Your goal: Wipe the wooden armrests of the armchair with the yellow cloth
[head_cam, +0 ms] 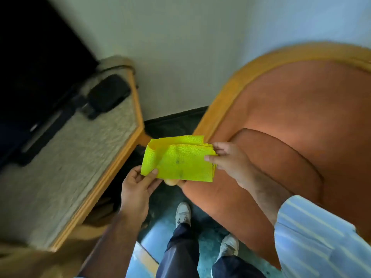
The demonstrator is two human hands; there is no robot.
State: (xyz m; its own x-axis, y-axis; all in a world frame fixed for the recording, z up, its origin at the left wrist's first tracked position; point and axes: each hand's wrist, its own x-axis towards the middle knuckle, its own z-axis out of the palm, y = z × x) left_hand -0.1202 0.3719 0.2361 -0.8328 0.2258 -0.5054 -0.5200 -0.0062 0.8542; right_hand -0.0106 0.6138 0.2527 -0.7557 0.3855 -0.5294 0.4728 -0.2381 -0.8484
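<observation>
Both hands hold the folded yellow cloth in the air in front of the armchair. My left hand pinches its lower left corner. At the cloth's right edge, my right hand grips the folded layers. The armchair has orange upholstery and a curved wooden rail that runs from the backrest down toward the cloth. The rail's rounded front end peeks out just below the cloth. The cloth hides the lowest stretch of the rail. A few dark smudges mark the cloth's face.
A wood-edged cabinet with a speckled top stands at the left, with a dark TV and a black device on it. A narrow strip of dark carpet separates cabinet and armchair. My shoes stand on the floor below.
</observation>
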